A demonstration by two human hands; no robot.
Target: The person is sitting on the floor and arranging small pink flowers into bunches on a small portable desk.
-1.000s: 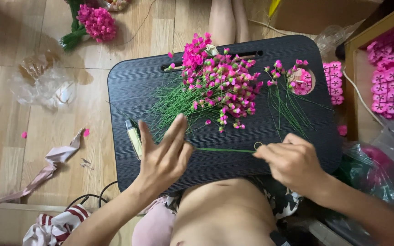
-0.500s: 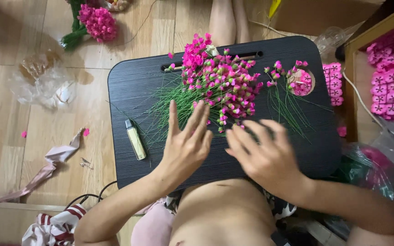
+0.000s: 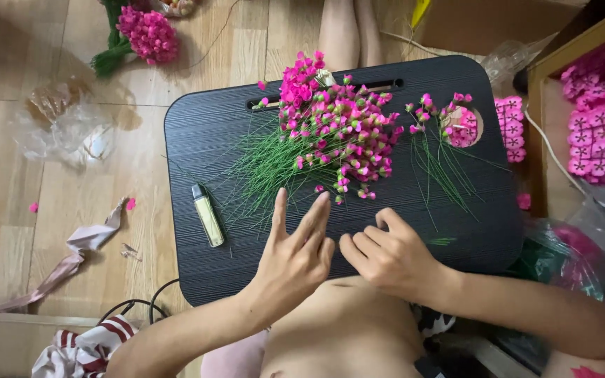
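My left hand (image 3: 295,255) rests on the black lap tray (image 3: 197,133) with its fingers spread, pointing at the green stems of a big pile of pink flower buds (image 3: 337,129). My right hand (image 3: 390,255) lies right beside it, fingers curled, fingertips close to the left hand's. A short green stem tip (image 3: 442,241) shows just right of that hand; whether the hand grips it is hidden. A smaller bunch of pink buds on stems (image 3: 435,143) lies to the right. A yellowish lighter (image 3: 208,215) lies left of my left hand.
A round hole in the tray (image 3: 465,126) shows pink flowers. Pink flower sheets (image 3: 603,133) fill a box at right. On the wooden floor lie a finished pink bouquet (image 3: 145,31), crumpled clear plastic (image 3: 64,129), a pink ribbon (image 3: 78,245) and a black cable (image 3: 134,304).
My right hand has moved left from the tray's right part to beside the left hand. The left hand shifted right, away from the lighter, and its fingers came closer together.
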